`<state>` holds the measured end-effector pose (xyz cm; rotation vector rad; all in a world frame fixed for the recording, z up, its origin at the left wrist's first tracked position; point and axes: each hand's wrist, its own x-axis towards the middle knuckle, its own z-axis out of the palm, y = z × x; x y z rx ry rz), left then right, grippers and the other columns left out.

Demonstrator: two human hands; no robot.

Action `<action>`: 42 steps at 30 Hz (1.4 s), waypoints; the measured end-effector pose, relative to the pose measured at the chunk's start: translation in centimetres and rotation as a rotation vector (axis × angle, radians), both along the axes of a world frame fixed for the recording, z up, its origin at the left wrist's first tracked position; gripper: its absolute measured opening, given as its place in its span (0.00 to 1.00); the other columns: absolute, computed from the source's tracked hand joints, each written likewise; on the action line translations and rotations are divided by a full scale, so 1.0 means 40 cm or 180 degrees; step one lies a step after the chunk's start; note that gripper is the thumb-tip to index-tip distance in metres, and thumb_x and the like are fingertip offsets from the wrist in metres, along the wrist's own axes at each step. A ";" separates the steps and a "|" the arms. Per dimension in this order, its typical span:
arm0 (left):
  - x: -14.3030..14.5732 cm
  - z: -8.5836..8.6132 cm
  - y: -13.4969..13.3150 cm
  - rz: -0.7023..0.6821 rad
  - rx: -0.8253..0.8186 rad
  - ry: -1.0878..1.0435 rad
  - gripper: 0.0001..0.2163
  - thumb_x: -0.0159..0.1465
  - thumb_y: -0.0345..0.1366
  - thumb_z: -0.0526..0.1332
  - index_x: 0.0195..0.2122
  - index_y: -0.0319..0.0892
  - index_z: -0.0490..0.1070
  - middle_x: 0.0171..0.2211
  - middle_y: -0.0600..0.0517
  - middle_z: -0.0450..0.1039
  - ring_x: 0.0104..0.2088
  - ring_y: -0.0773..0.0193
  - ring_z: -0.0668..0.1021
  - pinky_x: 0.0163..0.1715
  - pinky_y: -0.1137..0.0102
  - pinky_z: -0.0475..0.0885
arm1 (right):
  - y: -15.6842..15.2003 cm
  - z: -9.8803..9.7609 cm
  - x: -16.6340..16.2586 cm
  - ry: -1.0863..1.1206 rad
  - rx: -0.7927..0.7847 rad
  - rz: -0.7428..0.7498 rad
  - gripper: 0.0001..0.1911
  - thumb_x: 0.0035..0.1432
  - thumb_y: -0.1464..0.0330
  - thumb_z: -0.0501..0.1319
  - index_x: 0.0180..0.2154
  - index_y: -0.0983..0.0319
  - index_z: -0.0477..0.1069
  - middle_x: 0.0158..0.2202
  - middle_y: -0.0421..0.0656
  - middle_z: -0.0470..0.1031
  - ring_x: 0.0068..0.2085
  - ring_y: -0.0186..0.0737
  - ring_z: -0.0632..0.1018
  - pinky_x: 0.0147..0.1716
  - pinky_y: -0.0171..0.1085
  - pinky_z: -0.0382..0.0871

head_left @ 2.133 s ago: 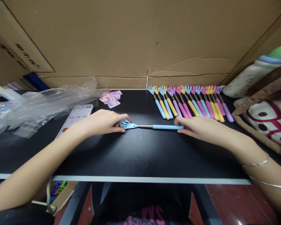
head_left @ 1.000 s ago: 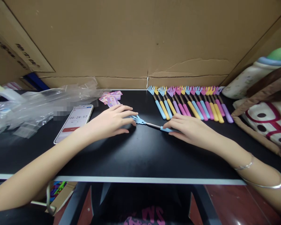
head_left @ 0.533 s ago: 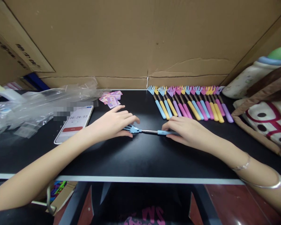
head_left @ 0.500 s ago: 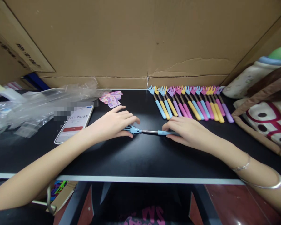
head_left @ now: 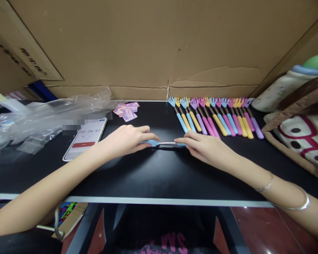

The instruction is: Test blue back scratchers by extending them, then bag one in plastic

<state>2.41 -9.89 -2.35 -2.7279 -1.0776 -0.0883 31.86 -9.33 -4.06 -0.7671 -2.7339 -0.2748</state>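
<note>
Between my two hands is a blue back scratcher (head_left: 167, 143) with a metal rod, held level just over the black tabletop. My left hand (head_left: 134, 139) pinches its hand-shaped head, which the fingers partly cover. My right hand (head_left: 205, 146) is closed on the blue handle, most of it hidden under the fingers. Beyond my right hand lies a row of several back scratchers (head_left: 219, 124) in blue, yellow, pink and purple, heads toward the cardboard.
A phone (head_left: 86, 139) showing a timer lies left of my left hand, near clear plastic bags (head_left: 50, 113). Small printed cards (head_left: 128, 112) are at the back. A bottle (head_left: 286, 88) and a fabric bag (head_left: 304, 141) stand right. Cardboard (head_left: 159, 46) walls the back.
My right hand has moved left toward my left hand, and the visible rod is shorter. The back scratcher has been raised slightly and its head turned more edge-on.
</note>
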 end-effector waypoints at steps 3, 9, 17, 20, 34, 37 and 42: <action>0.002 0.004 0.000 -0.0092 0.0146 -0.0120 0.12 0.69 0.42 0.56 0.52 0.52 0.72 0.39 0.54 0.73 0.34 0.65 0.77 0.28 0.72 0.64 | -0.009 0.012 -0.011 0.0009 0.0159 -0.0113 0.18 0.65 0.74 0.49 0.52 0.59 0.71 0.42 0.43 0.74 0.31 0.31 0.75 0.25 0.30 0.63; 0.027 0.015 -0.008 -0.0225 0.0413 -0.0221 0.10 0.69 0.41 0.57 0.46 0.47 0.74 0.34 0.53 0.75 0.37 0.62 0.75 0.29 0.70 0.64 | -0.011 0.034 -0.029 0.0195 0.0727 -0.0048 0.15 0.68 0.71 0.53 0.51 0.57 0.74 0.36 0.41 0.77 0.33 0.31 0.74 0.27 0.32 0.59; 0.060 0.049 0.004 -0.0077 0.1348 -0.0373 0.15 0.72 0.38 0.49 0.32 0.41 0.71 0.25 0.52 0.74 0.27 0.63 0.76 0.22 0.69 0.55 | 0.016 0.069 -0.062 0.0185 0.0935 -0.0328 0.15 0.70 0.68 0.49 0.47 0.60 0.74 0.32 0.42 0.77 0.30 0.34 0.73 0.29 0.35 0.54; 0.067 0.058 0.012 -0.0190 0.1425 -0.0318 0.18 0.72 0.42 0.48 0.29 0.41 0.70 0.22 0.52 0.72 0.25 0.63 0.76 0.21 0.69 0.54 | 0.020 0.072 -0.082 0.0106 0.0902 -0.0444 0.16 0.69 0.62 0.50 0.41 0.60 0.74 0.29 0.41 0.78 0.27 0.34 0.73 0.26 0.36 0.51; -0.003 0.044 0.049 -0.0099 0.1465 -0.0215 0.17 0.72 0.43 0.50 0.30 0.42 0.70 0.26 0.52 0.76 0.27 0.63 0.78 0.24 0.70 0.58 | 0.064 0.084 0.001 -0.0217 0.1415 -0.0495 0.22 0.71 0.60 0.48 0.29 0.61 0.72 0.22 0.40 0.75 0.24 0.33 0.71 0.26 0.36 0.51; -0.050 0.055 0.045 0.0063 0.1498 -0.0170 0.16 0.72 0.43 0.50 0.30 0.44 0.70 0.28 0.51 0.78 0.30 0.63 0.79 0.26 0.70 0.60 | 0.083 0.093 0.074 -0.0303 0.1518 -0.0523 0.22 0.69 0.58 0.49 0.29 0.60 0.73 0.22 0.41 0.74 0.25 0.34 0.71 0.27 0.36 0.53; -0.134 0.073 0.050 0.0396 0.1804 0.0043 0.16 0.72 0.45 0.49 0.30 0.46 0.69 0.26 0.52 0.75 0.28 0.64 0.75 0.24 0.68 0.59 | 0.126 0.119 0.218 -0.0317 0.1767 -0.0586 0.24 0.68 0.54 0.50 0.30 0.60 0.75 0.23 0.43 0.76 0.26 0.32 0.69 0.25 0.36 0.52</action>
